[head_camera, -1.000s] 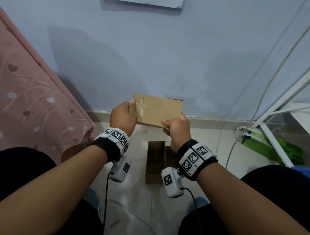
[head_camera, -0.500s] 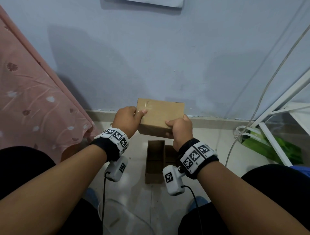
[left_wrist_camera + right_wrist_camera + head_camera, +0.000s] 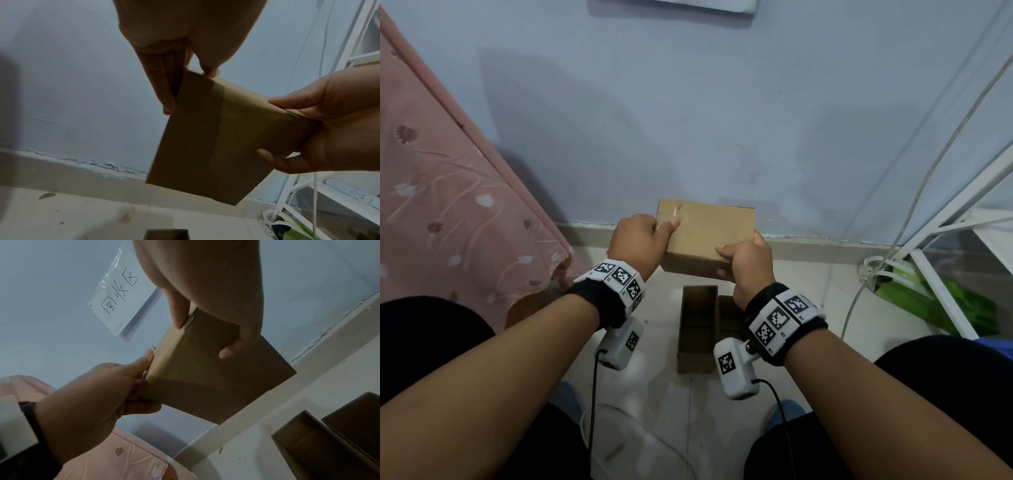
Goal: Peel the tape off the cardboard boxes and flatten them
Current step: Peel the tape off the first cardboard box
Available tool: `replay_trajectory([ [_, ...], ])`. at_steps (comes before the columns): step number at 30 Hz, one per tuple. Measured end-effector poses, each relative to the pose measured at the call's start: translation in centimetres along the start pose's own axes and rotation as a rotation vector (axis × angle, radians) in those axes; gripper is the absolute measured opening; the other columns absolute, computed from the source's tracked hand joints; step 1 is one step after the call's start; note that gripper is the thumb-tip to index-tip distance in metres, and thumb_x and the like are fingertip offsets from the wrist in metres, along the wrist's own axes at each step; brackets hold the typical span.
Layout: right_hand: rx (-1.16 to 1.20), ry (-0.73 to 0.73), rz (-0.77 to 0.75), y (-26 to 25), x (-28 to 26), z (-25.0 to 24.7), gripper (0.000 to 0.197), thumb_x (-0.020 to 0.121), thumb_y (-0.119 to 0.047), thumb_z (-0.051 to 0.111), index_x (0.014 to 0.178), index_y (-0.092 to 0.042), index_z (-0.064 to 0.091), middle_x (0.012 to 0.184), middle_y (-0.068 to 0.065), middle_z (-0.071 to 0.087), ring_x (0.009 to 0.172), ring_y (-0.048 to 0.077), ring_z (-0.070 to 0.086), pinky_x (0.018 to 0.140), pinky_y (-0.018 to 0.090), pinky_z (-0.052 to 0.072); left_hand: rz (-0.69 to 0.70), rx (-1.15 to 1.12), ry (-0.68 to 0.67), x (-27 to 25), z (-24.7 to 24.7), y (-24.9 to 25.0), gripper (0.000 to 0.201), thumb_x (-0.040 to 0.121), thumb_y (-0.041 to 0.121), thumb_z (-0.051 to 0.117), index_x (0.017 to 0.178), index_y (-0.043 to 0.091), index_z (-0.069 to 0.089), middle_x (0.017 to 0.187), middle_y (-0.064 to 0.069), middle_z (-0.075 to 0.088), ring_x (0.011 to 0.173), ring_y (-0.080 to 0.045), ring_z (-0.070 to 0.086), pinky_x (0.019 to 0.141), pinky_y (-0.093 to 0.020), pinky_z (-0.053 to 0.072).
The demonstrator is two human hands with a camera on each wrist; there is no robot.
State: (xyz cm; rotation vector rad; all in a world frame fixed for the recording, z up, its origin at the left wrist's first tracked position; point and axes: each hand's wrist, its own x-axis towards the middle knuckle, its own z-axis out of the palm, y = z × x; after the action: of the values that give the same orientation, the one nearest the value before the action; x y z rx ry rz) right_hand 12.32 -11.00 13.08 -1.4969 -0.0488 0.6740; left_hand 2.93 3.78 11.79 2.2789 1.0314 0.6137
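I hold a small closed brown cardboard box (image 3: 709, 236) in the air between both hands, in front of the blue wall. My left hand (image 3: 642, 240) grips its left end, thumb lying across the top face near a clear tape strip (image 3: 674, 219). My right hand (image 3: 748, 262) grips the near right corner, thumb on top and fingers underneath. In the left wrist view a band of tape (image 3: 213, 123) runs across the underside of the box (image 3: 195, 146). The right wrist view shows the box (image 3: 216, 379) from below, with fingers (image 3: 232, 350) curled on its bottom face.
An opened cardboard box (image 3: 698, 329) lies on the tiled floor below my hands, with another one (image 3: 729, 315) beside it. A pink patterned cloth (image 3: 441, 212) hangs at the left. A white rack (image 3: 945, 274) and cables stand at the right. A paper label (image 3: 121, 296) is stuck to the wall.
The box has tipped from standing upright to lying flatter and has come slightly lower. My left thumb slid across the top face along the tape. Both hands kept their grip.
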Motion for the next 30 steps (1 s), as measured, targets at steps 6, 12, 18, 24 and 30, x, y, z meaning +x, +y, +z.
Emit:
replay_trajectory([
  [6,0.039,0.002,0.01,0.1,0.2,-0.3,0.036,0.088,0.01,0.06,0.094,-0.025,0.058,0.098,-0.001,0.062,0.095,0.023,0.062,0.093,0.048,0.057,-0.001,-0.17,0.075,0.6,-0.4,-0.2,0.064,0.103,0.042,0.047,0.054,0.001,0.042,0.054,-0.023,0.053,0.056,-0.04,0.055,0.059,-0.047,0.049],
  [12,0.023,-0.018,-0.005,0.3,0.2,0.0,0.038,0.088,0.009,0.061,0.098,-0.027,0.058,0.103,0.0,0.063,0.1,0.025,0.062,0.094,0.049,0.058,-0.064,-0.023,0.039,0.2,-0.7,0.8,0.067,0.081,0.066,0.067,0.057,0.01,0.04,0.054,-0.004,0.042,0.052,-0.022,0.04,0.05,-0.035,0.029],
  [18,0.04,-0.012,-0.017,0.5,0.5,-0.1,0.037,0.087,0.011,0.06,0.096,-0.025,0.059,0.101,0.0,0.065,0.095,0.022,0.062,0.094,0.049,0.056,-0.006,-0.095,0.065,0.5,0.0,-0.3,0.062,0.104,0.038,0.046,0.059,-0.005,0.056,0.059,-0.018,0.061,0.061,-0.036,0.057,0.061,-0.041,0.045],
  [24,0.046,-0.025,-0.043,0.7,0.5,0.2,0.038,0.087,0.012,0.059,0.1,-0.024,0.06,0.1,0.001,0.066,0.092,0.02,0.062,0.096,0.048,0.055,-0.101,-0.121,0.078,0.3,-0.7,1.1,0.066,0.09,0.065,0.056,0.058,0.009,0.041,0.053,-0.005,0.042,0.052,-0.023,0.041,0.054,-0.037,0.033],
  [30,0.038,-0.004,-0.05,1.1,0.6,0.2,0.039,0.086,0.013,0.059,0.11,-0.017,0.062,0.102,0.002,0.067,0.094,0.022,0.063,0.088,0.042,0.055,-0.076,-0.116,0.013,0.6,-0.1,0.1,0.055,0.103,0.035,0.048,0.062,-0.002,0.048,0.059,-0.014,0.055,0.061,-0.034,0.051,0.056,-0.038,0.039],
])
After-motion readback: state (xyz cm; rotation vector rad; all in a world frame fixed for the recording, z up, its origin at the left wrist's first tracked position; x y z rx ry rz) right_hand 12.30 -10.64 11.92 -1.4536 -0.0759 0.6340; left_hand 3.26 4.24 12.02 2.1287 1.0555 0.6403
